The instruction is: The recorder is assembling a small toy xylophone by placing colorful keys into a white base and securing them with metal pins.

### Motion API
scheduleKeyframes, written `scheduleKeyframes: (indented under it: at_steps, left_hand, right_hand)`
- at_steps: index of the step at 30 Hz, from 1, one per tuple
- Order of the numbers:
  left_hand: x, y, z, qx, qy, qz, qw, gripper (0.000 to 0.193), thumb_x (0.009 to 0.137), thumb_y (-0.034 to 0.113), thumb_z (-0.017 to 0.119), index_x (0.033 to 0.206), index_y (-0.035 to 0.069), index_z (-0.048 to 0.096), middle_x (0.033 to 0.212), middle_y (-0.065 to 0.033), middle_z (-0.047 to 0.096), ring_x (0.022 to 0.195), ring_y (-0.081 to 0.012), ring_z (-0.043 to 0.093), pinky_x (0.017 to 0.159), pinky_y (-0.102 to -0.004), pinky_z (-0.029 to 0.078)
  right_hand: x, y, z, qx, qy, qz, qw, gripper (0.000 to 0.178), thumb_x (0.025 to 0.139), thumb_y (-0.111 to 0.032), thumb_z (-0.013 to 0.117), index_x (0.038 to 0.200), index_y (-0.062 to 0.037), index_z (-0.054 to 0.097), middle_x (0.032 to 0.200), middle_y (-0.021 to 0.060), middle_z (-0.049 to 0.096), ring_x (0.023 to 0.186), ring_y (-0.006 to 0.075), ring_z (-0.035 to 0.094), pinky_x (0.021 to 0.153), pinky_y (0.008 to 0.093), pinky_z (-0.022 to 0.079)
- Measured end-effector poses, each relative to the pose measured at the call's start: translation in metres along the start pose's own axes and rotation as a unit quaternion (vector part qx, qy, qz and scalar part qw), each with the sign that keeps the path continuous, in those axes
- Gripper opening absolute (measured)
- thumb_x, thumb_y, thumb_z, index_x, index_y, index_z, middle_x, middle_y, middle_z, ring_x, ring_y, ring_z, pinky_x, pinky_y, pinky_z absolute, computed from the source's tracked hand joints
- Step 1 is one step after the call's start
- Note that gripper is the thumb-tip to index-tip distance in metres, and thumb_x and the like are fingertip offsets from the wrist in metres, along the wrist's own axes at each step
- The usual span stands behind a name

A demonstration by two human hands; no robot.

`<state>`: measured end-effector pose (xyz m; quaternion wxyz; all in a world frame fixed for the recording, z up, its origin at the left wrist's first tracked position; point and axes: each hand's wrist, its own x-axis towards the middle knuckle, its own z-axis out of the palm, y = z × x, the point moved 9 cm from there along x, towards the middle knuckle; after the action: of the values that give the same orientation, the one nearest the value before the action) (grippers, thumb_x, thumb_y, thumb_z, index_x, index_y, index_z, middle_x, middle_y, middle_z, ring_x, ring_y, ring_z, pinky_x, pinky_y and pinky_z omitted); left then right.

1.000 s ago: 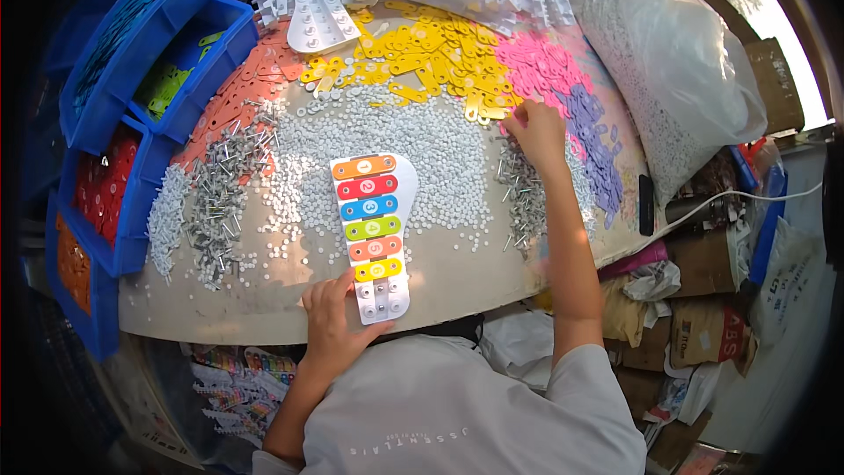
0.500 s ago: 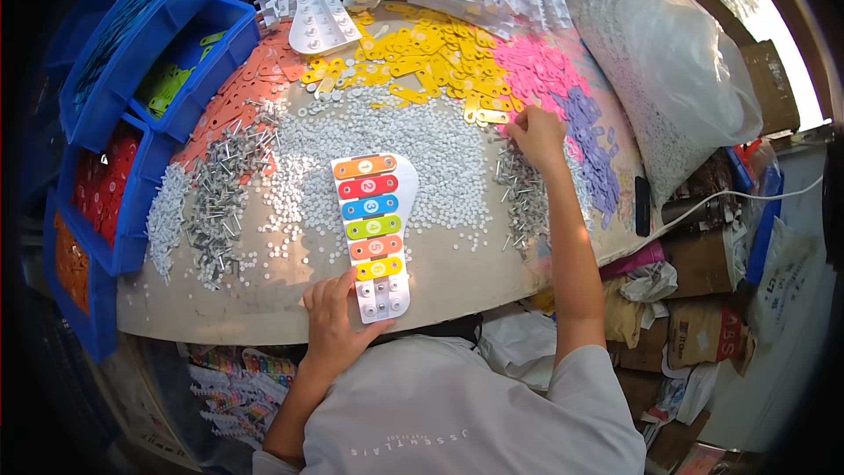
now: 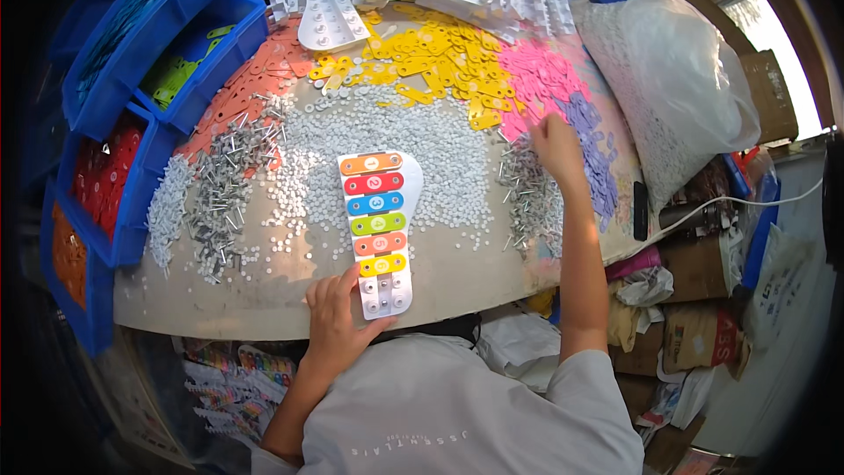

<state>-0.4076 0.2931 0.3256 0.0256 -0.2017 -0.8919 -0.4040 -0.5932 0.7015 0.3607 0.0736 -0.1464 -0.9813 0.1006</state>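
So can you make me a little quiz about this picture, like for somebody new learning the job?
1. How many coloured bars are on the white base?
2. True or false: the left hand is inside a blue bin.
3. Which hand is nearer the pile of purple pieces?

Key:
1. Six.
2. False; it is at the lower part of the white base, with fingertips by the yellow bar.
3. The right hand; the purple pile lies just beside it.

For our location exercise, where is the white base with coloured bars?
In the head view, the white base lies just left of centre, beside the left hand.
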Motion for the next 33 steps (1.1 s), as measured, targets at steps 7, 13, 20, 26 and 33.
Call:
scheduleKeyframes:
  at_steps: [7, 13, 20, 26, 33]
  left_hand:
    - [0.003, -0.015, -0.007, -0.076, 0.042, -0.052, 0.995, 0.075, 0.086, 0.027, 0.076, 0.144, -0.002, 0.039, 0.106, -0.0108, 0.058, 0.100, -0.0274, 0.053, 0.098, -0.0452, 0.033]
    - [0.011, -0.022, -0.014, -0.080, 0.093, -0.074, 0.990, 0.061, 0.098, 0.015, 0.060, 0.148, -0.005, 0.031, 0.089, -0.0047, 0.055, 0.087, -0.0175, 0.046, 0.092, -0.0345, 0.037]
    - [0.017, -0.016, -0.001, -0.104, 0.050, -0.098, 0.988, 0.069, 0.090, 0.012, 0.070, 0.148, -0.002, 0.034, 0.074, 0.0017, 0.046, 0.075, -0.0164, 0.046, 0.089, -0.0379, 0.032]
    - [0.019, -0.019, 0.004, -0.120, 0.024, -0.146, 0.982, 0.069, 0.088, 0.003, 0.069, 0.148, 0.002, 0.037, 0.075, -0.0001, 0.047, 0.085, -0.0157, 0.042, 0.090, -0.0325, 0.035]
    - [0.012, -0.021, 0.002, -0.114, 0.014, -0.114, 0.987, 0.071, 0.083, 0.011, 0.075, 0.145, 0.003, 0.043, 0.080, -0.0019, 0.055, 0.086, -0.0209, 0.047, 0.094, -0.0386, 0.033]
  right_hand:
    - [-0.122, -0.125, -0.040, 0.305, -0.150, -0.110, 0.934, 0.011, 0.094, -0.006, 0.063, 0.099, -0.0002, 0.055, 0.078, 0.0113, 0.063, 0.068, 0.0237, 0.064, 0.063, 0.0341, 0.049]
    - [-0.214, -0.197, -0.004, 0.371, -0.260, -0.192, 0.871, 0.012, 0.093, -0.004, 0.066, 0.101, -0.0009, 0.058, 0.087, 0.0170, 0.062, 0.077, 0.0319, 0.063, 0.066, 0.0391, 0.052]
    - [-0.221, -0.208, 0.001, 0.320, -0.205, -0.236, 0.895, 0.013, 0.091, -0.003, 0.069, 0.097, -0.0005, 0.058, 0.081, 0.0115, 0.061, 0.071, 0.0241, 0.063, 0.063, 0.0351, 0.051]
    - [-0.214, -0.176, 0.021, 0.307, -0.201, -0.166, 0.915, 0.024, 0.087, -0.015, 0.076, 0.090, -0.0046, 0.055, 0.073, 0.0097, 0.063, 0.066, 0.0273, 0.063, 0.058, 0.0397, 0.051]
    - [-0.203, -0.132, 0.014, 0.309, -0.122, -0.095, 0.938, 0.023, 0.091, -0.019, 0.073, 0.089, -0.0041, 0.057, 0.069, 0.0113, 0.063, 0.059, 0.0285, 0.063, 0.054, 0.0367, 0.049]
